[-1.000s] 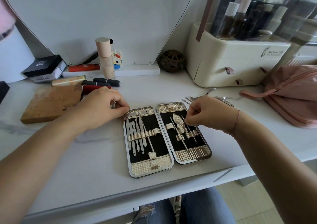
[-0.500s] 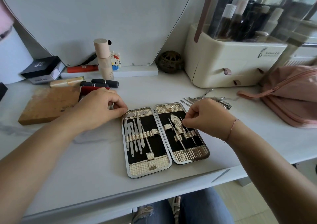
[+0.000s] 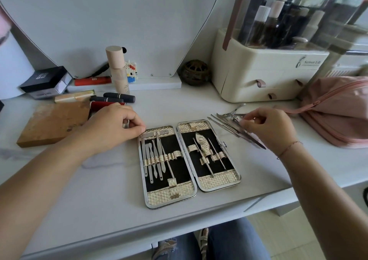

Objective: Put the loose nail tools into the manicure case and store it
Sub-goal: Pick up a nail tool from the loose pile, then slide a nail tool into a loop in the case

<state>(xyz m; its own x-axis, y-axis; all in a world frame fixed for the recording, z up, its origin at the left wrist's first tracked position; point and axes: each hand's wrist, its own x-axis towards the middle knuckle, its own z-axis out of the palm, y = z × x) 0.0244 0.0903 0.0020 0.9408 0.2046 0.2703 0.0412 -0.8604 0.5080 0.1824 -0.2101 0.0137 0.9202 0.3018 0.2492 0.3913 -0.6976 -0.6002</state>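
The gold manicure case (image 3: 173, 197) lies open flat on the white table, with several metal tools strapped into both black-lined halves. My left hand (image 3: 111, 128) has its fingers curled, and its thumb and fingertips pinch the case's top-left corner. Right of the case lies a pile of loose nail tools (image 3: 225, 118), including clippers, nippers and long thin pieces. My right hand (image 3: 272, 128) is over that pile, its fingertips pinching one of the tools. A long flat tool runs on under the palm, and the hand hides part of the pile.
A cream cosmetics organiser (image 3: 258, 76) stands behind the loose tools, and a pink zip pouch (image 3: 338, 108) lies at the right. A wooden block (image 3: 53, 122), lipsticks (image 3: 119, 97), a beige bottle (image 3: 118, 70) and a black box (image 3: 45, 78) crowd the left. The table's front edge is close to the case.
My right hand has left the right half of the case and moved right and back onto the loose tools. My left hand has stayed at the case's corner.
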